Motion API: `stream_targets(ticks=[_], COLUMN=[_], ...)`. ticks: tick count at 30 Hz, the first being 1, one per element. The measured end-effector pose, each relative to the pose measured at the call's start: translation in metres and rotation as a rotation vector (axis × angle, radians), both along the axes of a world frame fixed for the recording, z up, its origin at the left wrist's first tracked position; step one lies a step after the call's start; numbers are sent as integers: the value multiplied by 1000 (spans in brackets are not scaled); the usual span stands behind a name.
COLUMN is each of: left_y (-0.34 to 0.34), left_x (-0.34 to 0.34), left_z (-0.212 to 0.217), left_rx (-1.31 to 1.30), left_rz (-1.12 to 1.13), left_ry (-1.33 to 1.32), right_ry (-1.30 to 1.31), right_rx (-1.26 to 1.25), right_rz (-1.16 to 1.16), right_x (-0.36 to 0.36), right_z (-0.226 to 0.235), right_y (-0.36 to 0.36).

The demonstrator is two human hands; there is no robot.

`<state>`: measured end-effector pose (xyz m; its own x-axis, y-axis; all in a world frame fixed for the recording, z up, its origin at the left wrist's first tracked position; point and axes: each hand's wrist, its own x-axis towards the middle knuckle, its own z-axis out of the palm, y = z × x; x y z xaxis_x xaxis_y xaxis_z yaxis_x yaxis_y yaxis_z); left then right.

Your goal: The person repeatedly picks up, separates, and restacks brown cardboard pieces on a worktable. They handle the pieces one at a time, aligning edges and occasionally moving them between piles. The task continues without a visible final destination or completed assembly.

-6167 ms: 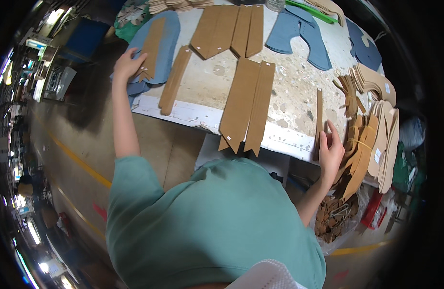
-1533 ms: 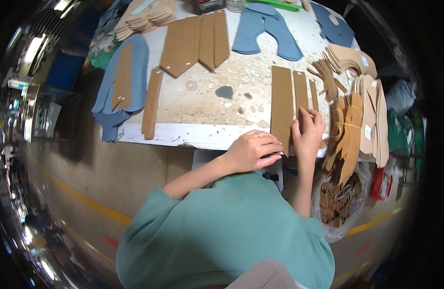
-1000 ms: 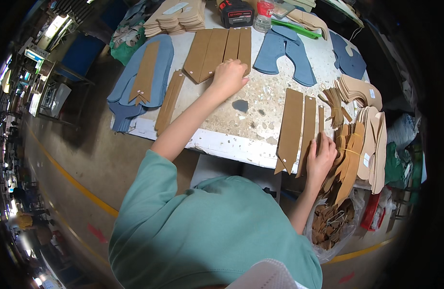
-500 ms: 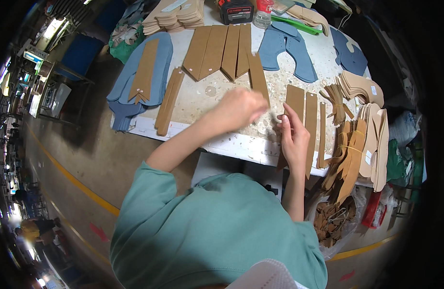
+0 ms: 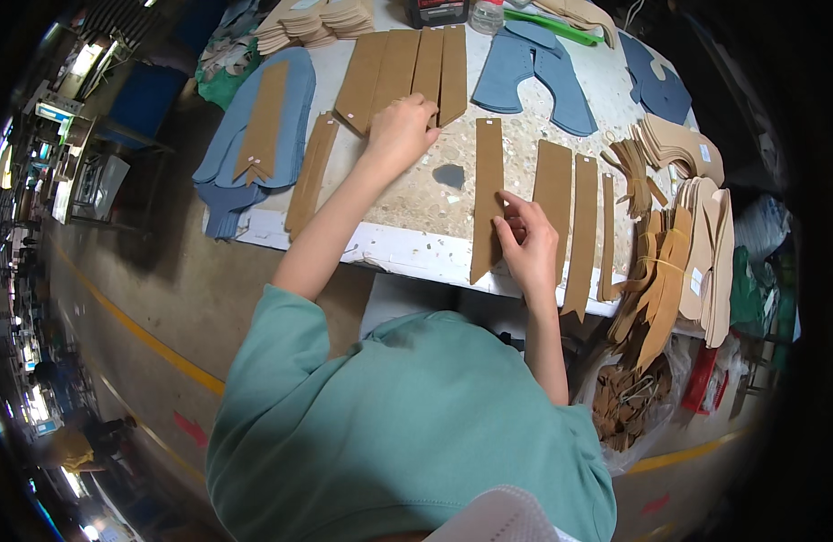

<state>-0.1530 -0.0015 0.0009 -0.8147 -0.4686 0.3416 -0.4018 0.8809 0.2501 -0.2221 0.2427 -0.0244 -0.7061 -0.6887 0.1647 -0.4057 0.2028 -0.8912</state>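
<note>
My left hand (image 5: 403,131) reaches to the lower ends of a row of brown leather-like strips (image 5: 394,72) with pointed ends. Its fingers are bent over one strip's end, with the thumb beside it; the grip is partly hidden by the hand. Nearer to me, a single brown strip (image 5: 488,163) lies lengthwise on the table. My right hand (image 5: 531,242) is at this strip's right edge, thumb and forefinger apart, holding nothing. Further right lie a wider brown strip (image 5: 552,181), a notched strip (image 5: 581,235) and a thin strip (image 5: 608,239).
Blue cut pieces (image 5: 294,126) lie left, and more blue pieces (image 5: 525,68) lie at the back. A rubber-banded brown bundle (image 5: 665,271) and beige pieces (image 5: 705,226) stand right. A scrap bag (image 5: 628,406) hangs below the table's front edge (image 5: 416,264).
My left hand has moved away to the left, onto the row of strips. The strip that was slanted beside it now lies straight near my right hand. The view has shifted slightly.
</note>
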Motion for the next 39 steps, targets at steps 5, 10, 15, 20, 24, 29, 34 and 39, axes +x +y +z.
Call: stream_targets(ticks=[5, 10, 15, 20, 24, 29, 34, 39], left_y=[-14, -21, -13, 17, 68, 115, 141, 125], left_x=[3, 8, 8, 25, 65, 109, 130, 124], left_z=[5, 5, 8, 21, 21, 14, 10, 3], left_rx=[176, 250, 30, -42, -88, 138, 316, 392], left_rz=[18, -3, 20, -263, -401, -454, -457, -202], left_ry=[9, 42, 248, 360, 285, 142, 127, 206], right_ry=[11, 30, 40, 61, 14, -75, -113, -104], right_rx=[-5, 6, 5, 9, -13, 27, 88, 76], right_rz=[0, -17, -23, -15, 13, 62, 99, 99], right_x=[1, 4, 5, 2, -2, -3, 7, 16], right_z=[-4, -2, 0, -3, -4, 4, 12, 9], right_y=[2, -1, -1, 1, 3, 12, 25, 31])
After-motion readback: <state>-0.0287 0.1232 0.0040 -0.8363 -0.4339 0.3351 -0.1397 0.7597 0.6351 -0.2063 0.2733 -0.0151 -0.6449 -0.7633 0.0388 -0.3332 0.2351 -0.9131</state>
